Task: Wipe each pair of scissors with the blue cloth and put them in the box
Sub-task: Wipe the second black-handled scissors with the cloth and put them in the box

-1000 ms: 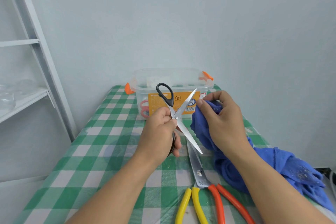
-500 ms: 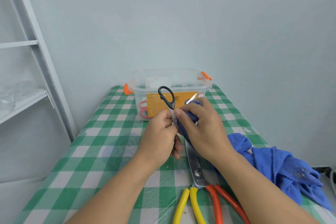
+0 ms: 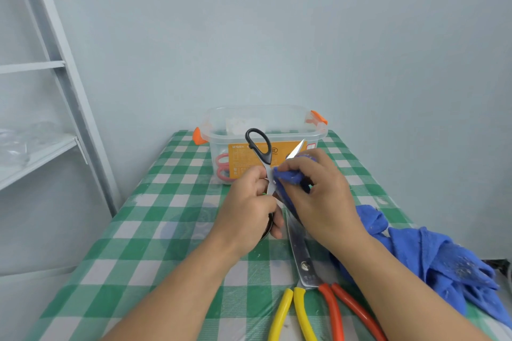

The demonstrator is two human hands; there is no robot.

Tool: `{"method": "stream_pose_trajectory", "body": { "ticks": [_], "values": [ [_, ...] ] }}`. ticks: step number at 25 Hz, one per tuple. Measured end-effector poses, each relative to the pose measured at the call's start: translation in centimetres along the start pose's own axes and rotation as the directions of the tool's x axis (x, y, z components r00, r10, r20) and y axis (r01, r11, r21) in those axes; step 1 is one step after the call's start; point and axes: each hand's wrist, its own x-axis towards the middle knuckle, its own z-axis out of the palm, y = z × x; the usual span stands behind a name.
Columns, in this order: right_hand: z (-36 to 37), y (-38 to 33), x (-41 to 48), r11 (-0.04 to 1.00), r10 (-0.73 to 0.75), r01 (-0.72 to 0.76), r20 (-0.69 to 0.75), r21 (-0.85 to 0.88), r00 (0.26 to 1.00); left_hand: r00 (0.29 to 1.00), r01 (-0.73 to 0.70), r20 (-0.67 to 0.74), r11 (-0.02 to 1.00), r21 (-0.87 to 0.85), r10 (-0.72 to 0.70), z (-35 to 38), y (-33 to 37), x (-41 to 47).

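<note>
Two hands now meet on the black-handled scissors (image 3: 260,147). A second ago the right hand (image 3: 318,196) held the blue cloth (image 3: 443,266) off at 3 o'clock of the open blades. Since then it has closed in, and a fold of cloth is now pinched round one blade close to the pivot, with the bright tip poking out toward 1 o'clock above the fingers. The left hand (image 3: 249,207) is curled round the lower handle and grips it. The upper black loop stands free at 12 o'clock and the blades are spread. The rest of the cloth trails to a heap at 4 o'clock on the checked table (image 3: 166,216). I take that to mean the wipe of this pair has properly begun, with one blade under the cloth and the other yet to be done. The clear box (image 3: 277,119) sits at 12 o'clock just behind the hands, lid off, with a pink-handled pair (image 3: 223,166) already inside. A large pair with yellow and orange handles (image 3: 303,257) lies at 6 o'clock with no hand on it, so I judge that two pairs have yet to go in the box.
</note>
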Motion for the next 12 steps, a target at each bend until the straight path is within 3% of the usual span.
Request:
{"method": "stream_pose_trajectory", "body": {
  "ticks": [7,12],
  "values": [
    [0.1,-0.1,-0.6,0.962,-0.238,0.266,0.306,-0.053,0.922,1.0,-0.002,0.004,0.999,-0.036,0.002,-0.6,0.5,0.0],
    [-0.4,1.6,0.5,0.973,-0.162,0.166,0.036,-0.163,0.986,1.0,0.013,0.01,1.0,-0.006,-0.013,-0.4,0.8,-0.2]
  ]
}}
